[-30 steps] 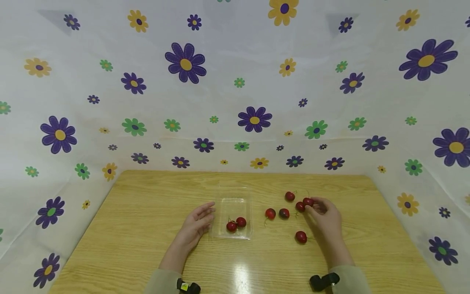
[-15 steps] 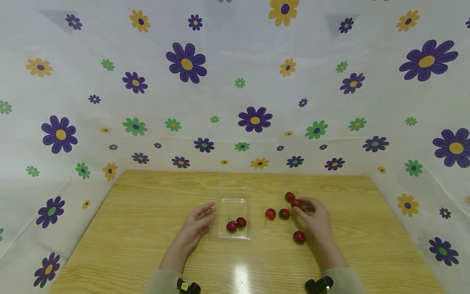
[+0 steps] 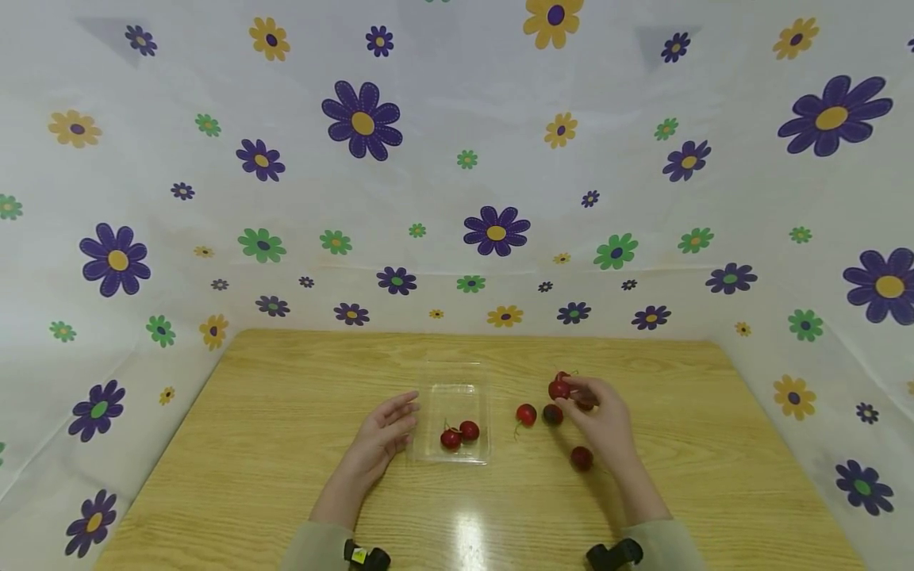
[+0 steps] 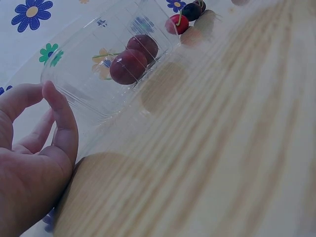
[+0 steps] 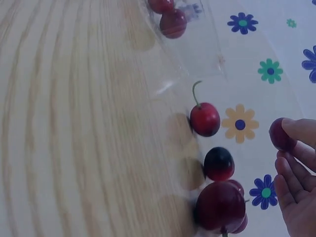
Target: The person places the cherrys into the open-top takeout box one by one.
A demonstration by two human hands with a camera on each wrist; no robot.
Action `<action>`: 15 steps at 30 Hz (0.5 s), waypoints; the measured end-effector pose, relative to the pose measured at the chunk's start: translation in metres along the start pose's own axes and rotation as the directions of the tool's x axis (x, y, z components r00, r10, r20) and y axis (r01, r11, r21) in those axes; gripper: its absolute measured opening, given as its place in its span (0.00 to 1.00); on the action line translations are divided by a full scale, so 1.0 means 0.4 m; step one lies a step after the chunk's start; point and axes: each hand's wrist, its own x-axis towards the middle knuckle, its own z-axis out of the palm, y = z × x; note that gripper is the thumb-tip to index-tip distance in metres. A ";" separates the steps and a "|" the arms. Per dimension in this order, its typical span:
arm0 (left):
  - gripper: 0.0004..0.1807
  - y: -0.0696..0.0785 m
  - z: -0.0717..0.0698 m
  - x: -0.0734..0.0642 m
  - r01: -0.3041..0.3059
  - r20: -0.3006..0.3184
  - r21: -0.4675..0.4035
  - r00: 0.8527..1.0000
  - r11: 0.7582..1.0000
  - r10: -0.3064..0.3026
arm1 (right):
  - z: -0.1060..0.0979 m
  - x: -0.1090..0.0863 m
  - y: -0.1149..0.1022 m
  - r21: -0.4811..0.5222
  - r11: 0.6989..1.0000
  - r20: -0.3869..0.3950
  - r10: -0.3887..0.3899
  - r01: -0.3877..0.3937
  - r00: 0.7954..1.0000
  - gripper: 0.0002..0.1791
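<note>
A clear plastic box (image 3: pixel 428 454) stands on the table with two red cherries (image 3: pixel 469 431) inside. At its left wall is my left hand (image 3: pixel 381 436), fingers loosely bent; in the left wrist view the fingertips (image 4: pixel 48 89) meet the box's rim. My right hand (image 3: pixel 605 420) pinches a dark red cherry (image 3: pixel 559 388) between thumb and fingers, raised off the table in the right wrist view. Below and around that hand lie several more: a two-toned cherry (image 3: pixel 526 415), a darker cherry (image 3: pixel 553 414) and a front cherry (image 3: pixel 581 458). Others are partly hidden behind the hand.
The wooden table (image 3: pixel 271 412) carries everything. White flowered cloth (image 3: pixel 428 182) hangs behind and at both sides. Each wrist bears a black camera strap, such as the right strap (image 3: pixel 614 553).
My right hand has moved left with the pinched cherry, which now overlaps the rear cherry in the head view. The front cherry shifted slightly left. My left hand and the box stayed put.
</note>
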 end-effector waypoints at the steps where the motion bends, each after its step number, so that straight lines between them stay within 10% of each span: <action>1: 0.32 0.001 0.000 0.000 -0.002 0.002 0.002 1.000 1.000 0.002 | 0.002 -0.001 -0.006 0.004 1.000 0.003 -0.004 0.004 1.000 0.19; 15: 0.32 0.002 0.002 -0.002 0.006 -0.009 -0.005 1.000 1.000 -0.006 | 0.050 -0.009 -0.051 0.042 0.995 0.025 -0.093 0.092 0.995 0.20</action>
